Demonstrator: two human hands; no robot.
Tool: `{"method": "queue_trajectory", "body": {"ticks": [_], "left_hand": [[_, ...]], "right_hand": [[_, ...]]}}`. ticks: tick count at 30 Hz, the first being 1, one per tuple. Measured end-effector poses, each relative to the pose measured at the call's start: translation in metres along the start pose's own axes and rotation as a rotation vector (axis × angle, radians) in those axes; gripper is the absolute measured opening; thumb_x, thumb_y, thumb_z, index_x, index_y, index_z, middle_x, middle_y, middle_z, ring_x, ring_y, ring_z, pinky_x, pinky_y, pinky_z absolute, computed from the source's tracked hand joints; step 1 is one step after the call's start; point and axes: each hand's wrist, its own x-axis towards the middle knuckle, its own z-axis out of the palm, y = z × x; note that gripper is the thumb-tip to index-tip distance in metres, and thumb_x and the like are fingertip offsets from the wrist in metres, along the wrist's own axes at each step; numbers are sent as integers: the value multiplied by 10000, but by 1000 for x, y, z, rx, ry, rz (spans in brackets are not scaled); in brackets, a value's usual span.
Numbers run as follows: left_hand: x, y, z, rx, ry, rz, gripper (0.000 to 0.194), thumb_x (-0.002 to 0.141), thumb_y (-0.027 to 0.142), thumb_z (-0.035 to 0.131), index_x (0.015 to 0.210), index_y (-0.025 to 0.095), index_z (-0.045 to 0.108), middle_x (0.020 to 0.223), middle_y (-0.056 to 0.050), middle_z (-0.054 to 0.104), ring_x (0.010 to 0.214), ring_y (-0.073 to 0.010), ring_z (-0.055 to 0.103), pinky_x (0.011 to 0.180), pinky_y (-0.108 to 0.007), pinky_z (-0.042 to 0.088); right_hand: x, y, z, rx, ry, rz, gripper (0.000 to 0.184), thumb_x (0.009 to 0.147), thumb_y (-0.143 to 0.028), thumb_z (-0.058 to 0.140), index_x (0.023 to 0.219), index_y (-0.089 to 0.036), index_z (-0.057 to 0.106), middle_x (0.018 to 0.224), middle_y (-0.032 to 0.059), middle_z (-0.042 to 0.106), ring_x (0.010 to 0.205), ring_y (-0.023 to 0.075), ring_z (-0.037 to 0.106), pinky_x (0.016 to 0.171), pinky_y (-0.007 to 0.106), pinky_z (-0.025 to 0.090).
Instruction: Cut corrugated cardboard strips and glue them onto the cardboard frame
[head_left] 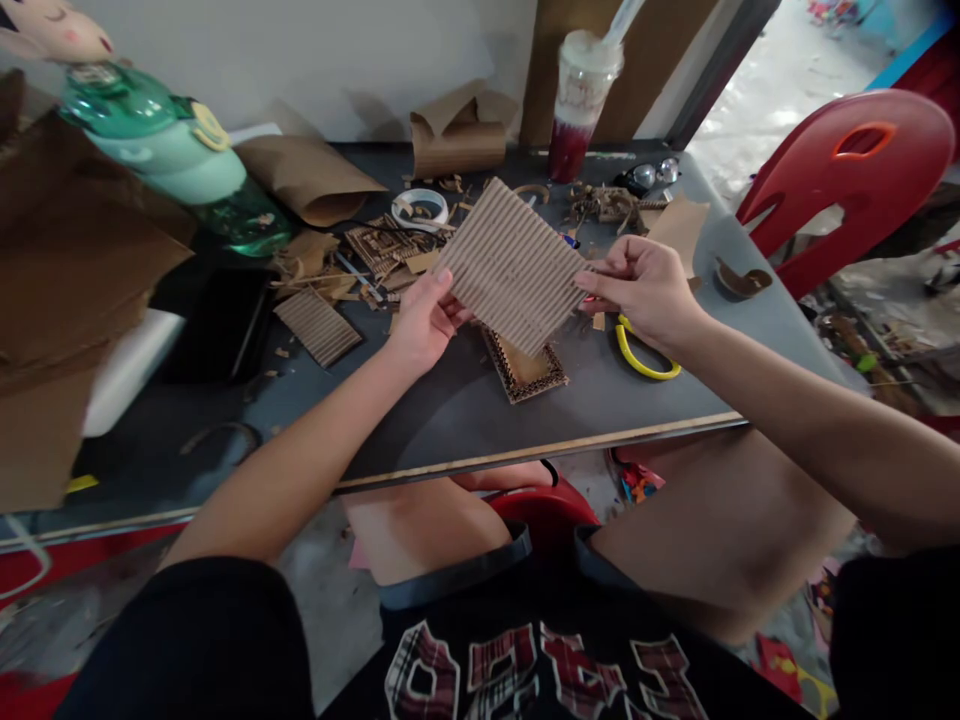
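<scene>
Between my two hands a square of corrugated cardboard (516, 265) is held up, tilted so that one corner points down. My left hand (426, 322) pinches its left corner, thumb on top. At the right corner, my right hand (643, 285) grips the edge between thumb and fingers. Below the square, on the table, lies a small cardboard frame (559, 378) with raised corrugated walls, partly hidden by the square. Scissors with a yellow handle (646, 372) rest beneath my right hand. To the left lies a smaller corrugated piece (319, 326).
A green bottle (180, 165) and a dark phone (229, 325) are at the left. A cup with red drink (577, 115) and a white tape roll (420, 208) stand at the back among cardboard scraps. A red chair (847, 170) is at the right, beyond the table edge (540, 452).
</scene>
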Motion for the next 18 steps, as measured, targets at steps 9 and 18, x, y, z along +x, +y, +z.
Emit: {"method": "queue_trajectory", "body": {"ticks": [9,18], "left_hand": [[-11,5,9,22,48,-51,603,412,343,1004,887,199,661,872,2,717,807,-174,702,738,-288,610],[-3,-1,5,-73,142,-17,492,495,408,980,854,189,725,896,-30,780,909,-247,754,881,-374,650]], "right_hand": [[-16,-1,-24,-504,-279,180,565,741,-729,698,591,-199,575,614,25,586,646,148,574,611,300,515],[-6,4,-83,-1648,-327,365,419,740,-421,742,1027,-183,552,935,83,648,854,233,595,636,298,343]]}}
